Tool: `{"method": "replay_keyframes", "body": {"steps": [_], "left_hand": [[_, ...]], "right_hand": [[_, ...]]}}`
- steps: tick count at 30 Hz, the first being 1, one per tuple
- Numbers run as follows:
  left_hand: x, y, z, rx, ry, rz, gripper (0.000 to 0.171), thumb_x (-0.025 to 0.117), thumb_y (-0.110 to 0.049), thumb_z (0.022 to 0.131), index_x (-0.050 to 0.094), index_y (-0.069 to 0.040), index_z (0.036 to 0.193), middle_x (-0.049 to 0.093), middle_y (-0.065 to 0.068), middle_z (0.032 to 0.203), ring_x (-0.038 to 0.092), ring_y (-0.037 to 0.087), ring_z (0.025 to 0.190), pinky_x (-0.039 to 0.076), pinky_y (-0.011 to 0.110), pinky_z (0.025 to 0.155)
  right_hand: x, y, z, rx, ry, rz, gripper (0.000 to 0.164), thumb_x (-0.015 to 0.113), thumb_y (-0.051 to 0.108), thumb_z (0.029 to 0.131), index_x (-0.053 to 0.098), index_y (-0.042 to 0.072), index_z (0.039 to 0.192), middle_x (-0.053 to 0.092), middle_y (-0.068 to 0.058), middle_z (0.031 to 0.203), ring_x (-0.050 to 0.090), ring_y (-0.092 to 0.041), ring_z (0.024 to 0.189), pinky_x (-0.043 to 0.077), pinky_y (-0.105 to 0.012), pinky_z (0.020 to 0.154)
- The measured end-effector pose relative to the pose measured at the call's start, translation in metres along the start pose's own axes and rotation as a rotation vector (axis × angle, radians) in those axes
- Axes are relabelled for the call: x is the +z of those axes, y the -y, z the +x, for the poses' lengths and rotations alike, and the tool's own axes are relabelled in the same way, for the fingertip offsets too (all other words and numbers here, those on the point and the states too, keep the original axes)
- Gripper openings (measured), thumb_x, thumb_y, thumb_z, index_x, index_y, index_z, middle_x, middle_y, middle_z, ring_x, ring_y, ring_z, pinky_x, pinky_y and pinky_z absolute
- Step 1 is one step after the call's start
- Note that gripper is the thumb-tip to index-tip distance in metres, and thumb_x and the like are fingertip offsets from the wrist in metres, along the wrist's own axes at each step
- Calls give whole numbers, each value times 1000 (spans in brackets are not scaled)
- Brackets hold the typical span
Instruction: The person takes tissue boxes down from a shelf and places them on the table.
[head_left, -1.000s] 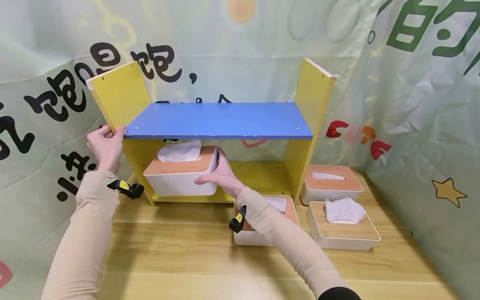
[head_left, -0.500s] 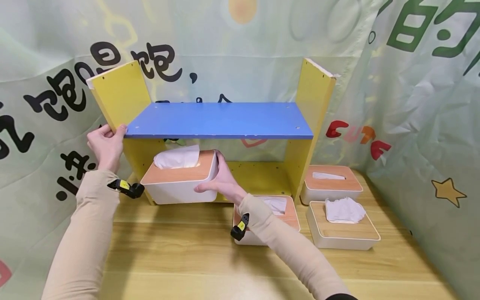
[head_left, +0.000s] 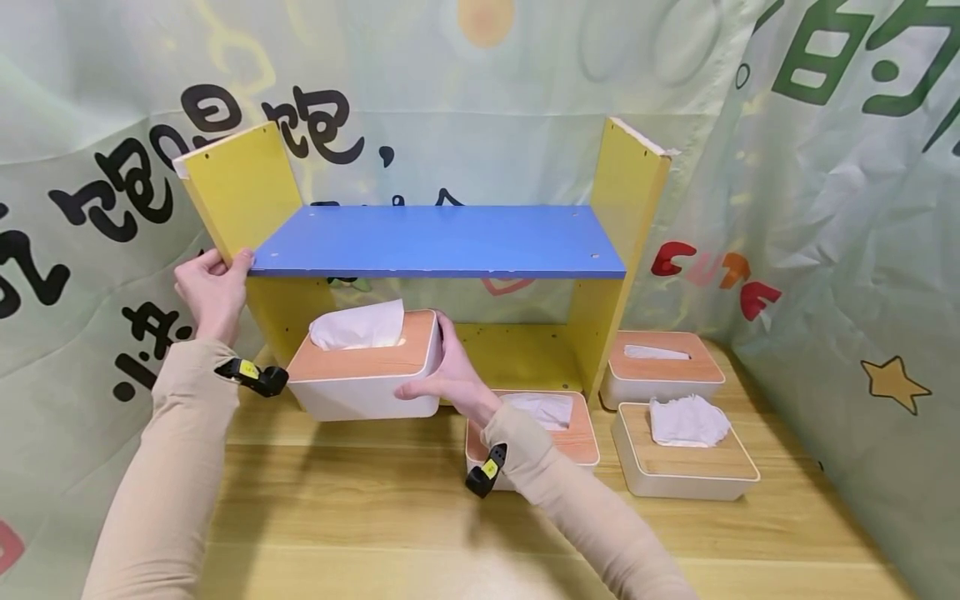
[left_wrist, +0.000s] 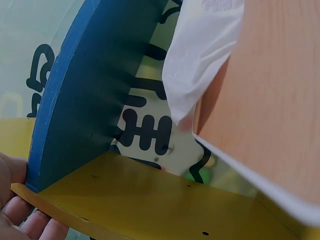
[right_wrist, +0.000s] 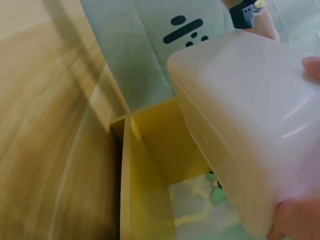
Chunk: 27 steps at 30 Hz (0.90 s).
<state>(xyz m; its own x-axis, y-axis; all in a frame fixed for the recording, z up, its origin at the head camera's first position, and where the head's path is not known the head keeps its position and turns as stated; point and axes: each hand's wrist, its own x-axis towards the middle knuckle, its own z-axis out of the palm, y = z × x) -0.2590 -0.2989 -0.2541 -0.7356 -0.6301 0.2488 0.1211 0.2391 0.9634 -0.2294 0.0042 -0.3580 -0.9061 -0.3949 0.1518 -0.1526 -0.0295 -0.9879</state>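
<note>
A white tissue box (head_left: pixel 360 398) with a wood-look lid and a tissue (head_left: pixel 358 325) sticking out is in my right hand (head_left: pixel 453 373). The thumb lies on the front and the fingers go round the right end. In the head view the box hangs in front of the lower opening of a yellow and blue shelf unit (head_left: pixel 442 240). The right wrist view shows its white underside, raised off the wooden table. My left hand (head_left: pixel 213 292) grips the front edge of the unit's left yellow side panel (left_wrist: pixel 125 195), its thumb at the blue board's corner (left_wrist: pixel 34 180).
Another tissue box (head_left: pixel 588 425) stands before the unit, partly behind my right forearm. Two more, a rear box (head_left: pixel 663 367) and a front box (head_left: pixel 701 467), stand to the right. A printed cloth (head_left: pixel 480 158) hangs behind and along the sides of the wooden table (head_left: pixel 360 517).
My right hand has drawn the tissue box forward out of the lower opening, toward me and slightly lower in the head view. The left hand stays on the side panel.
</note>
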Motion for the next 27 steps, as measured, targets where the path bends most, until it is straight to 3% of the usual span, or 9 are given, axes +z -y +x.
{"method": "replay_keyframes", "body": {"steps": [11,17,27], "left_hand": [[-1,-1,0,-9,3,12,42,72,-26,92,68,-9,130,57,-35,62,62,-10,73,49,6,68],[0,-1,0,-3,1,17,42,72,-27,92,68,-8,130,57,-35,61,62,-11,72,48,6,65],[0,-1,1,-12,3,-12,41,73,-25,92,69,-7,129,59,-34,62,63,-10,73,49,6,66]], "right_hand": [[5,-8,-13,-28,12,35,125,86,2,63,10,21,161,35,-8,155,42,-27,133,46,-43,110],[7,-11,-18,-49,7,37,124,86,-1,62,12,22,160,36,-8,154,43,-26,132,48,-39,107],[15,-15,-31,-29,-14,-8,126,89,9,64,11,24,160,33,-5,156,41,-25,133,48,-38,106]]}}
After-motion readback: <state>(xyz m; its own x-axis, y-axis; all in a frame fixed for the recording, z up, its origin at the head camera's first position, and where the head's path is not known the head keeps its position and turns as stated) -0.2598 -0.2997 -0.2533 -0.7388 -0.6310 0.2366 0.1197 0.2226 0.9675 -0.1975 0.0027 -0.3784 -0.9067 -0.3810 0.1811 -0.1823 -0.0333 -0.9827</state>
